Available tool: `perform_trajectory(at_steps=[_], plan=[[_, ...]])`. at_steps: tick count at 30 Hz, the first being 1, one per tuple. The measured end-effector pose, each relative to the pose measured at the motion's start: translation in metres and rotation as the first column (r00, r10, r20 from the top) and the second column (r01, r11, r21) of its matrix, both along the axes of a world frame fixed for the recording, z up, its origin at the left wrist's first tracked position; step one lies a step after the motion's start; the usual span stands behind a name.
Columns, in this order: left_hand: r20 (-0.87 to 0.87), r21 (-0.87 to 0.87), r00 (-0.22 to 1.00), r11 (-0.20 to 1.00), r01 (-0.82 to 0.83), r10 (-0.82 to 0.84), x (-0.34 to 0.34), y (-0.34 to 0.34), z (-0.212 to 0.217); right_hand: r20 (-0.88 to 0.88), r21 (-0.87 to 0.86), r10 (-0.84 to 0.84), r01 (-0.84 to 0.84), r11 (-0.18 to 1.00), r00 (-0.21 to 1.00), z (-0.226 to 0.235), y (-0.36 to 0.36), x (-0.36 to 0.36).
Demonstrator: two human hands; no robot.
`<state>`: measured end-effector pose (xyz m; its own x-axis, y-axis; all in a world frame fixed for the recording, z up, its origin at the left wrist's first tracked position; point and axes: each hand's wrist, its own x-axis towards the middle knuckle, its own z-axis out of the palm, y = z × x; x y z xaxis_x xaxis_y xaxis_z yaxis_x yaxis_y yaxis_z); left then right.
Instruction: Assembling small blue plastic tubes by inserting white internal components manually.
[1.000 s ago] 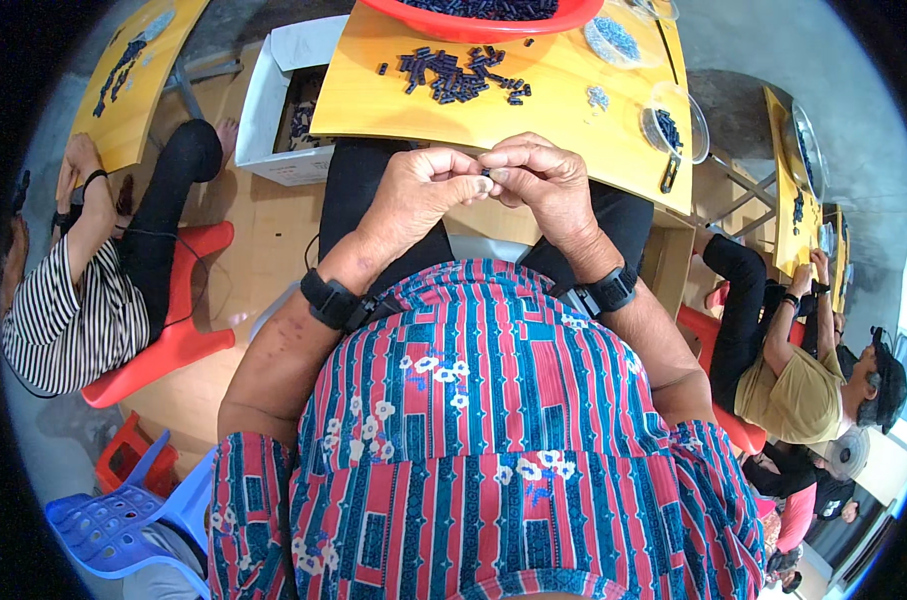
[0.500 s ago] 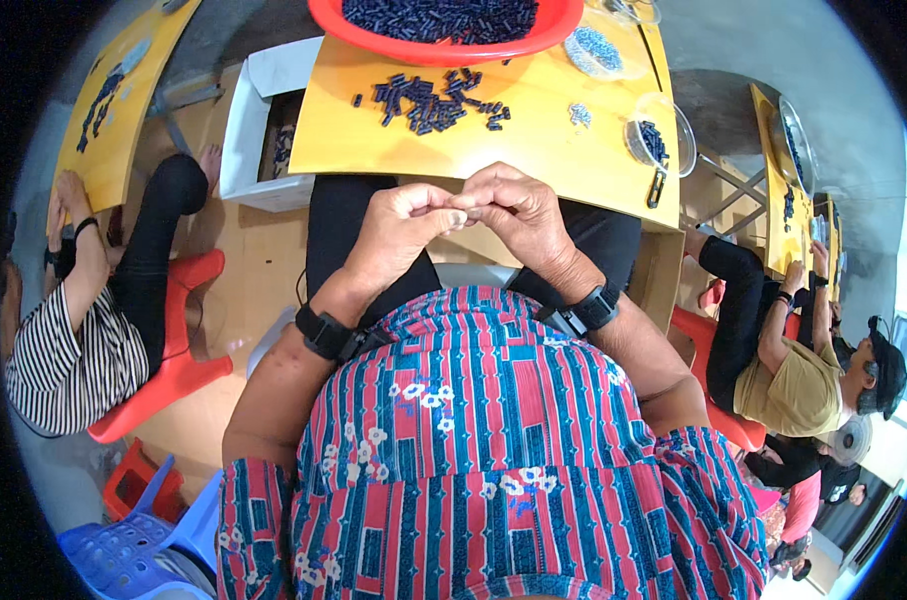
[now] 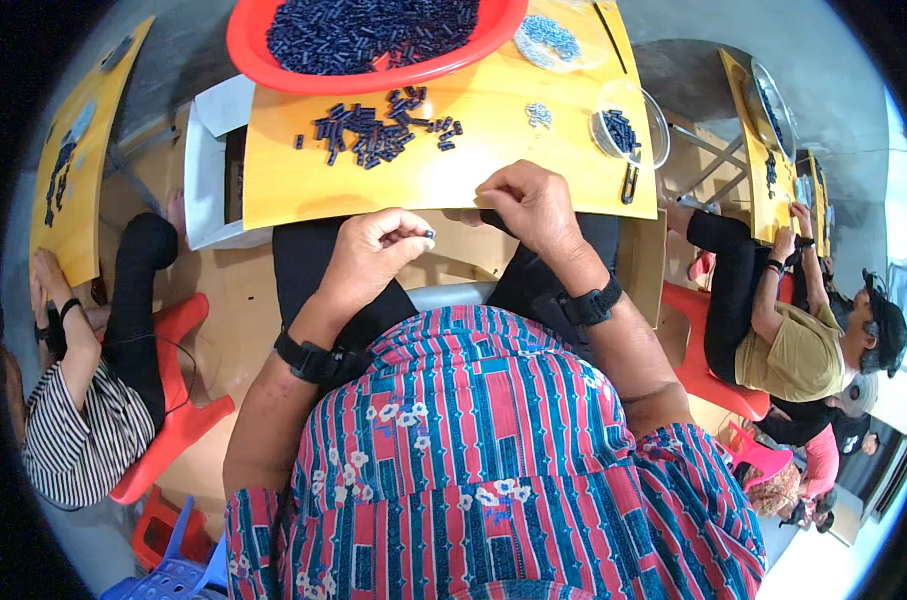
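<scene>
Small dark part (image 3: pixel 429 235): pinched between thumb and fingertips of the left hand (image 3: pixel 374 258), held just off the near edge of the yellow table (image 3: pixel 304 190), above the lap. Left grip is narrow, closed on that one piece.

Right hand (image 3: pixel 534 205): rests at the table's near edge, fingers curled under. Whether its grip holds anything I cannot tell (fingertips hidden from this view). The two hands are apart, the part with the left only.

Step in hand, as judged: one piece has been singled out and is being held up for handling or checking. The next move likely calls for a fine fingertip action, either bringing the right hand back to meet the piece or reaching for another from the stock, without dropping it into the lap.

Stock: a loose scatter of dark pieces (image 3: pixel 379 130) lies mid-table, beyond both hands. Behind it, a red basin (image 3: pixel 264 55) heaped with the same pieces. To the right, a clear bowl (image 3: pixel 649 115) with a few dark pieces, and a small cluster of pale bits (image 3: pixel 539 113) near it.

Surroundings: a white box (image 3: pixel 209 180) sits left of the table. Other people work at similar yellow tables on both sides, seated on red plastic stools (image 3: pixel 179 400); the floor is pale.
</scene>
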<state>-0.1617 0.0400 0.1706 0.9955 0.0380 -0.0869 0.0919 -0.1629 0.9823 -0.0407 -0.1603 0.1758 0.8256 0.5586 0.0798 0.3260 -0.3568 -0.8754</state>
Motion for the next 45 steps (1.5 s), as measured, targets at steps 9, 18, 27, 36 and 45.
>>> perform_trajectory(at_steps=[9,18,27,36,45], plan=[[-0.054,-0.118,0.999,0.993,0.0,-0.006,-0.007,0.005,-0.015,0.221,-0.075,-0.268,0.291,0.954,0.938,-0.013,-0.012,0.028],[-0.077,-0.126,0.997,0.992,-0.004,-0.006,-0.014,0.004,-0.015,0.174,0.015,-0.077,0.076,0.997,0.982,-0.011,0.037,0.021],[-0.055,-0.16,0.998,0.987,-0.008,-0.001,-0.016,0.007,-0.019,0.213,-0.032,-0.105,0.115,0.993,0.971,-0.026,0.046,0.024],[-0.02,-0.15,0.999,0.988,-0.028,0.025,-0.018,0.001,-0.015,0.336,-0.109,0.031,0.006,0.994,0.941,-0.016,0.037,0.021],[-0.031,-0.101,0.999,0.995,-0.02,0.017,-0.018,0.007,-0.027,0.477,-0.322,0.243,-0.089,0.943,0.845,-0.016,0.035,0.013]])
